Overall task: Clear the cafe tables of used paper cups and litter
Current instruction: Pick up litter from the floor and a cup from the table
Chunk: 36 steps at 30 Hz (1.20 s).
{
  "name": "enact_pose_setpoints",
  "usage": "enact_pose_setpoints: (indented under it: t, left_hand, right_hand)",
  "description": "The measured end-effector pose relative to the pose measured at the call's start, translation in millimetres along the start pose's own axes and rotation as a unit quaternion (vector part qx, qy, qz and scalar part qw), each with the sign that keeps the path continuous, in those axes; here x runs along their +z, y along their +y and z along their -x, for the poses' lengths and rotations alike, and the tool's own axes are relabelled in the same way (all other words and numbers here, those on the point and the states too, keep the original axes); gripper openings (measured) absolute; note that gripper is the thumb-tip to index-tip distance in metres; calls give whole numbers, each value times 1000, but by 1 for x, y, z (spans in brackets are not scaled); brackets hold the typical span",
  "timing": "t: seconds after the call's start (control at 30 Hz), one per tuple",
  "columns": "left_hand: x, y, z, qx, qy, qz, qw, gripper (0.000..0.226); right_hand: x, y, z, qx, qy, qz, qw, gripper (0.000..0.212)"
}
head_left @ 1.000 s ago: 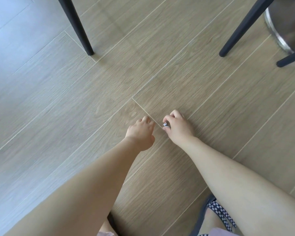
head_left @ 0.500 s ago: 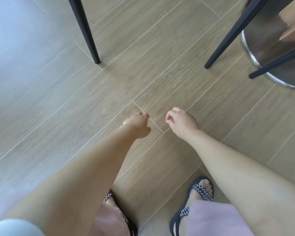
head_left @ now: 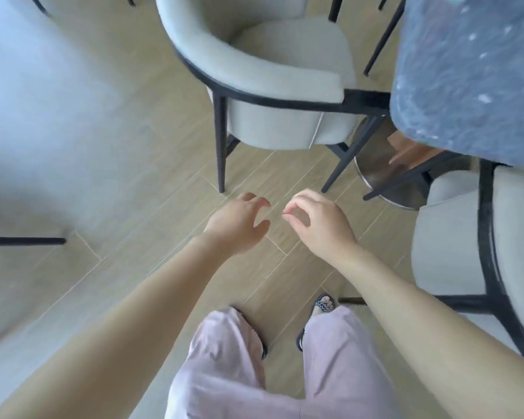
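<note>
Left hand (head_left: 239, 226) over the light wood-plank floor (head_left: 133, 237): fingers spread, loosely curled, nothing in it. Right hand (head_left: 321, 228) just beside it, not touching: thumb and forefinger tips drawn into a pinch, other fingers curled. Cannot tell whether a scrap sits in that pinch, too small and blurred.

No paper cup or other litter identifiable anywhere in view. Only one blurred edge of the dark blue speckled stone-look surface (head_left: 466, 71) visible, upper right. Grey upholstered armchair with black metal legs (head_left: 285, 71) tucked against it ahead. Second grey chair (head_left: 454, 237) at right. Round brushed-metal pedestal base (head_left: 381, 176) between them, under the surface.

Likely step, judgement only: between pickups, possibly with a small scrap pinched, next target the surface.

To do it well:
- Hold the right pinch closed and level until over a bin or bag; a tiny scrap drops easily.
- Cup the free left hand underneath as a catch.
- Look up at the surface before reaching.
- Approach between the two chairs; mind the splayed chair legs near the sandalled foot (head_left: 322, 305).
- Take cups upright by the wall with a gentle squeeze; dregs possible.
</note>
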<state>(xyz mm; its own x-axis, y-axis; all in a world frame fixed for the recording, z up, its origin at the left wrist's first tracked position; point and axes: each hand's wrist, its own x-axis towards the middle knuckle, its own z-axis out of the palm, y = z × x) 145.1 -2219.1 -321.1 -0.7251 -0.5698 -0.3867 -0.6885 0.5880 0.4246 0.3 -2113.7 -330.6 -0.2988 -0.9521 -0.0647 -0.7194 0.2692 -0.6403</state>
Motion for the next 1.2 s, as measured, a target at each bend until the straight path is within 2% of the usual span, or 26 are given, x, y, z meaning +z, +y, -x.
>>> enact_pose_setpoints:
  t: [0.2,0.43,0.6,0.77,0.97,1.2]
  left_hand:
    - [-119,44,61,41,46,4,998,34]
    - [-154,71,72,89,73,2,993,35]
    - [-149,105,59,129,40,0,991,31]
    - [-148,150,25,132,-21,68,989,25]
    - [-151,196,-36,142,-23,43,989,25]
    - [-154,262,-110,164,-28,16,986,27]
  right_hand:
    - [-91,-94,10,-19,53,2,998,4]
    - [-124,-118,16,-12,112,-11,994,3]
    - [-143,-100,36,26,134,-21,990,3]
    - [-181,-60,48,72,157,-20,985,1]
    - [-230,4,34,127,158,-27,979,3]
    - [-275,58,-9,131,166,-47,976,4]
